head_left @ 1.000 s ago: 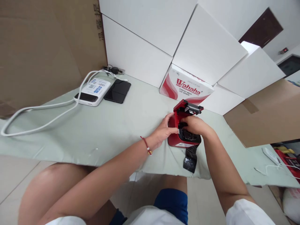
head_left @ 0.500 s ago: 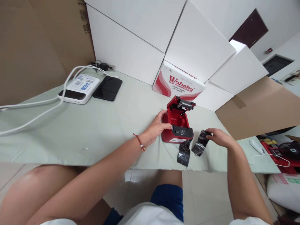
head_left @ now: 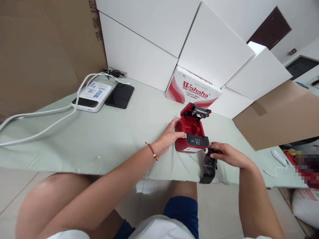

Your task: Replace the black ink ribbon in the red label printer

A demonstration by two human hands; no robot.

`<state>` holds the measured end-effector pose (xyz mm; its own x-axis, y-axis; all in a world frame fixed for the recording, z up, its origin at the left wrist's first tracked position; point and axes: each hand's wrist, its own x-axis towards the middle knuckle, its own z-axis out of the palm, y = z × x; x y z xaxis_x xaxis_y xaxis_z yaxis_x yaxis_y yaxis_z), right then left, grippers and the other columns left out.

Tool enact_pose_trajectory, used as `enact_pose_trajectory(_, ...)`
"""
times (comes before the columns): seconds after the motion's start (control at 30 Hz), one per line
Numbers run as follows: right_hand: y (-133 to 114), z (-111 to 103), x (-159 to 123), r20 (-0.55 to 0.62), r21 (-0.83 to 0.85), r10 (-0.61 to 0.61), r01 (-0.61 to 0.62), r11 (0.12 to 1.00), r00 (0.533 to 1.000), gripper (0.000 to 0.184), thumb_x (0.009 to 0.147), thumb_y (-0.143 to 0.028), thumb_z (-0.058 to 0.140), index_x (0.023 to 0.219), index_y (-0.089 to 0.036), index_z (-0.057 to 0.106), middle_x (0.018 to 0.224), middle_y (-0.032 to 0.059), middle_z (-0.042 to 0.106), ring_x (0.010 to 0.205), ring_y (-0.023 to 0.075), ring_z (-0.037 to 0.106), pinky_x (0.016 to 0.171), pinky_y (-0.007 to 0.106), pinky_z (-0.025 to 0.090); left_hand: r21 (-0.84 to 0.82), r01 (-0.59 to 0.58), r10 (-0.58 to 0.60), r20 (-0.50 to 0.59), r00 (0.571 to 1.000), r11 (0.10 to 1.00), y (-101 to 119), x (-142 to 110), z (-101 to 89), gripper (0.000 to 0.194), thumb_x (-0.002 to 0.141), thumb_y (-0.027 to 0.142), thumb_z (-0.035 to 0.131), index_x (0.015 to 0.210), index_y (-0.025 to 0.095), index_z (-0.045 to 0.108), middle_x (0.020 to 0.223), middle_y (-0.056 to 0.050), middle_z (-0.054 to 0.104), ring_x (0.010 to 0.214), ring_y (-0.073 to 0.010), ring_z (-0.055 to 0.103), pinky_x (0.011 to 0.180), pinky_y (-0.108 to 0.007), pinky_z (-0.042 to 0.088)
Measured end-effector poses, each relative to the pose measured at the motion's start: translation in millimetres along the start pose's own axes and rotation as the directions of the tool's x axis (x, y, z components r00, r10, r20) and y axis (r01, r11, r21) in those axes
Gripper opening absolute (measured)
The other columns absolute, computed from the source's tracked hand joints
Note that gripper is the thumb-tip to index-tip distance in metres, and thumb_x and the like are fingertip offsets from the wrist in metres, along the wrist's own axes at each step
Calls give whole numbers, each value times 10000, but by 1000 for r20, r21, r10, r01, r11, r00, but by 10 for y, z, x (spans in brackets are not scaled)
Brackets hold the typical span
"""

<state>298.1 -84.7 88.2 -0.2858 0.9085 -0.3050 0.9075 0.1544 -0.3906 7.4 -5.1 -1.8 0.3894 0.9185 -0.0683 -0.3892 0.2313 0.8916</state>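
A small red and black label printer [head_left: 183,145] stands on the table with its lid up, and its red inner bay shows. My left hand [head_left: 171,135] grips its left side, the thumb on the front corner and the fingers behind. Just right of the printer, my right hand [head_left: 224,153] is closed on a roll of glossy black strip [head_left: 208,169]. The strip's loose end hangs down toward the table's front edge. A white round end of the roll shows beside the printer. My right fingers partly hide the roll.
A white box with red lettering [head_left: 193,89] stands behind the printer, before stacked white boxes [head_left: 139,59]. On the left lie a phone [head_left: 120,95], a white device [head_left: 96,96], keys [head_left: 114,72] and a white cable [head_left: 83,87]. Cardboard [head_left: 276,113] stands at the right.
My right hand has moved left with the black roll, close to the printer's front right corner. The two hanging lengths of strip now hang together. My left hand keeps its grip.
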Motion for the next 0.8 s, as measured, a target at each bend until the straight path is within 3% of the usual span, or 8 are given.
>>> enact_pose_trajectory(0.07, -70, -261, -127, -10, 56, -19, 20, 998, 1000, 359, 1017, -492, 687, 1274, -285, 827, 1227, 67, 830, 1055, 240, 788, 909, 344, 648, 9, 4, -4, -14, 1000, 1000, -3, 2, 3, 954, 640, 187, 763, 1557, 223, 501, 1723, -142, 480, 1628, -325, 405, 1344, -472, 340)
enact_pose_trajectory(0.13, -169, -424, -125, -125, 77, 8, 2, 997, 992, 420, 1008, -555, 698, 1309, -287, 819, 1264, 68, 832, 1077, 248, 791, 904, 345, 654, 15, 9, -8, -22, 1000, 1000, -9, 6, 3, 939, 640, 184, 760, 1544, 236, 513, 1712, -131, 496, 1611, -325, 426, 1337, -471, 346)
enact_pose_trajectory(0.2, -296, -464, 25, -251, 50, 51, -40, 998, 967, 458, 1001, -563, 692, 1345, -283, 805, 1261, 69, 838, 974, 242, 793, 832, 353, 656, 7, 3, -3, -9, 1000, 1000, -14, 10, 1, 926, 637, 187, 771, 1529, 238, 530, 1695, -126, 519, 1596, -329, 445, 1334, -472, 350)
enact_pose_trajectory(0.27, -443, -409, 280, -297, -38, 67, -82, 996, 953, 437, 1010, -491, 666, 1378, -293, 792, 1229, 57, 848, 859, 223, 775, 789, 359, 640, 0, -8, 8, 1, 1000, 1000, -14, 12, 2, 918, 635, 194, 785, 1520, 232, 543, 1679, -128, 539, 1594, -337, 449, 1340, -477, 342)
enact_pose_trajectory(0.4, -721, -248, 818, -232, -278, 43, -108, 954, 972, 419, 991, -277, 642, 1382, -286, 792, 1275, 68, 840, 1024, 255, 783, 903, 364, 599, 16, -8, 8, -21, 1000, 1000, 4, 6, 14, 973, 630, 188, 764, 1568, 204, 503, 1685, -156, 524, 1613, -342, 426, 1353, -479, 326)
enact_pose_trajectory(0.53, -904, -232, 1123, -128, -454, 78, -128, 882, 989, 454, 959, -211, 663, 1390, -267, 796, 1271, 97, 834, 1060, 280, 770, 861, 337, 560, 30, 6, -5, -30, 1000, 1000, 26, 2, 26, 995, 625, 186, 755, 1585, 209, 496, 1708, -164, 484, 1609, -346, 421, 1342, -481, 345)
enact_pose_trajectory(0.73, -984, -351, 1245, 11, -420, 104, -90, 903, 995, 431, 933, -166, 676, 1318, -272, 838, 1078, 58, 857, 830, 226, 748, 737, 308, 534, 39, 10, -9, -31, 999, 999, 6, 17, 21, 1012, 626, 187, 759, 1602, 223, 494, 1705, -158, 469, 1589, -338, 421, 1323, -476, 359)
enact_pose_trajectory(0.8, -955, -342, 1255, 2, -403, 70, -63, 913, 998, 404, 917, -152, 693, 1270, -267, 852, 1099, 55, 861, 889, 236, 764, 765, 307, 549, 35, 8, -7, -34, 999, 999, -13, 26, 19, 1008, 634, 185, 765, 1603, 231, 492, 1706, -150, 473, 1583, -332, 428, 1321, -469, 359)
